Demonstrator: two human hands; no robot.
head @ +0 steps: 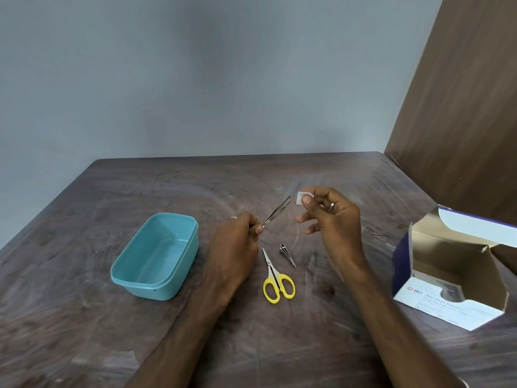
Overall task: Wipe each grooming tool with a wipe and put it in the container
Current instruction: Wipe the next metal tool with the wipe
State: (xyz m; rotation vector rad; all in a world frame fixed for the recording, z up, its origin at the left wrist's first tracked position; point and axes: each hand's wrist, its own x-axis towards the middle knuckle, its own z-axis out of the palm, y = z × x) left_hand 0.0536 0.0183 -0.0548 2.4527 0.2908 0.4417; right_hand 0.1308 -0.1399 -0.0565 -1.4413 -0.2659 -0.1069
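Note:
My left hand (pixel 237 236) pinches the base of metal tweezers (pixel 277 212), whose tips point up and to the right. My right hand (pixel 330 214) holds a small white wipe (pixel 300 198) between thumb and forefinger, just right of the tweezer tips and apart from them. A teal plastic container (pixel 155 256) stands open and empty to the left of my left hand. On the table between my forearms lie yellow-handled scissors (pixel 277 281) and a small metal grooming tool (pixel 287 254).
An open box of alcohol swabs (pixel 453 275) lies at the right edge of the dark wooden table (pixel 84 317). A grey wall stands behind the table, and a brown wooden panel rises at the far right.

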